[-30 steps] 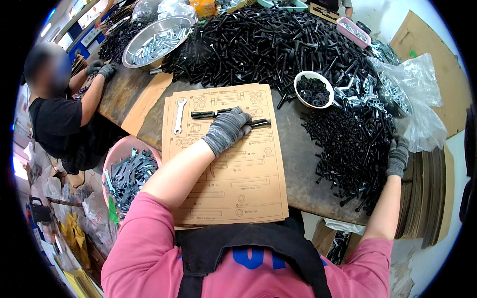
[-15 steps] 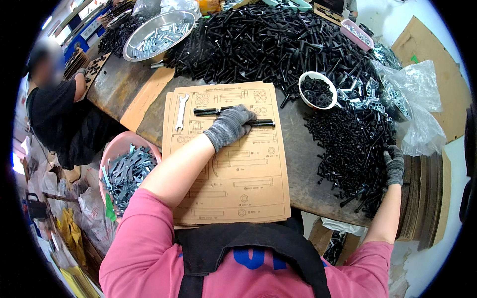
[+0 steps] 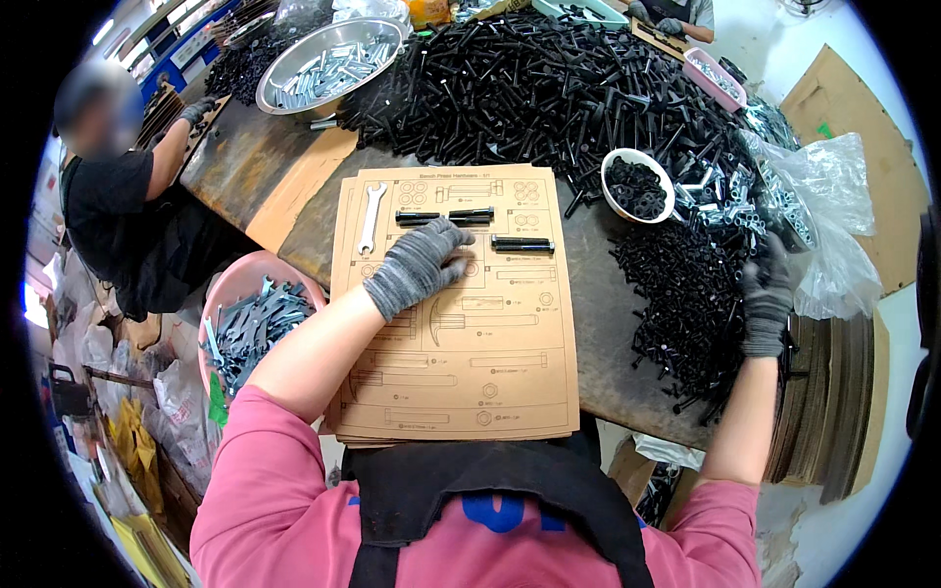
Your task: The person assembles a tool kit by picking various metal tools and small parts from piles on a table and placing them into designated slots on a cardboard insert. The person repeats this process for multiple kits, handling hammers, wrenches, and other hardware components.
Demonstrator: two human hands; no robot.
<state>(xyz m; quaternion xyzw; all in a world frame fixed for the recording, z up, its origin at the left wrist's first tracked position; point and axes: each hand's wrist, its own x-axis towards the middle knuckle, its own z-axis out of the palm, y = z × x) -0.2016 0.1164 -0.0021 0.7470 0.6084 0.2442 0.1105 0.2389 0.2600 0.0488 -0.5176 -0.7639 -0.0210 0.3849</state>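
Left hand (image 3: pixel 420 267), grey knit glove, lies palm down on the brown cardboard template sheet (image 3: pixel 461 392), fingers loosely spread, gripping nothing; fingertips touch the sheet just below two black bolts (image 3: pixel 444 217) lying end to end in the sheet's upper row. A third black bolt (image 3: pixel 522 245) lies on the sheet just right of the left hand, apart from the fingers. A silver open-end wrench (image 3: pixel 370 218) rests on the sheet's upper left, left of the bolts. The sheet is the top of a thin stack, printed with hardware outlines, at the near table edge in front of the person.

Right hand (image 3: pixel 767 294), dark glove, is off the sheet, well to its right, down in a heap of small black screws (image 3: pixel 686 294); fingers curled into the heap, cannot tell if anything is pinched. White bowl (image 3: pixel 637 186) of black parts sits right of the sheet's top corner. Large pile of long black bolts (image 3: pixel 549 88) beyond the sheet's far edge. Clear plastic bag (image 3: pixel 828 225) right of the right hand. Pink basin (image 3: pixel 235 294) of grey wrenches left of the sheet, below table level. Steel bowl (image 3: pixel 328 64) of silver parts far upper left. A co-worker (image 3: pixel 118 196) in black sits left of the sheet.
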